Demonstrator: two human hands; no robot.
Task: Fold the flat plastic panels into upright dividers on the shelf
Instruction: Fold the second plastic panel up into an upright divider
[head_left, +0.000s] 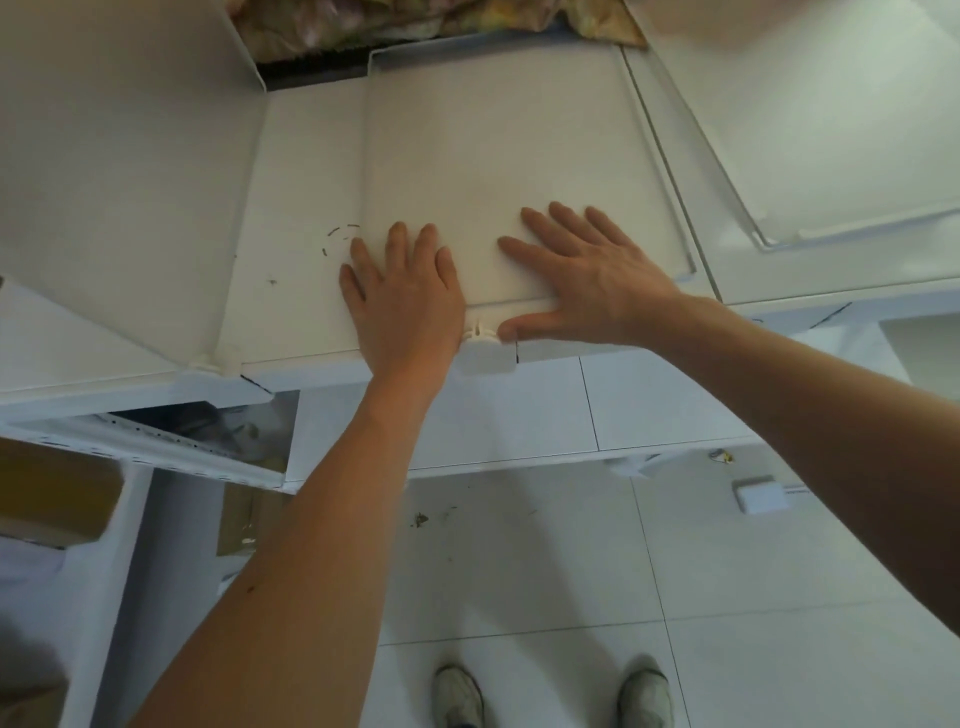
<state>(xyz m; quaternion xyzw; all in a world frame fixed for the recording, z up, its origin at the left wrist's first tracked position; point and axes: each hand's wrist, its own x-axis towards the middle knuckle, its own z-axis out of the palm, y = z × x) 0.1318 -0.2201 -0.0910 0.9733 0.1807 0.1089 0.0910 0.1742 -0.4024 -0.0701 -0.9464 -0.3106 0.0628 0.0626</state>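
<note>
Both hands lie flat with straight fingers, gripping nothing. The left hand (402, 296) presses the near left corner of the flat panel (519, 156), and the right hand (592, 280) presses near its front edge, thumb stretched along that edge. The panel lies flat on the shelf (301, 291), filling the middle of it from the front lip to the back.

The main risk, as I judge it, is at the small white clip (485, 353) on the shelf's front lip, between the two hands. If the panel is raised with uneven force, it may twist at this clip and pop out or bend instead of standing straight. With flat palms and no fingers under an edge, the panel may also slide back rather than lift. Getting fingertips under the thin rim looks hard, and a slip could pinch a finger against the clip.

To the left, a divider (130, 156) already stands tilted up from the shelf, near enough to crowd the left hand. To the right, a second panel (831, 104) lies just beside the first; its rim could catch if the first one swings that way. A patterned cloth (415, 21) lies behind the shelf. Below, on the tiled floor (519, 571), are a small white box (761, 496), a cardboard box (52, 488) and the person's shoes (460, 696).
</note>
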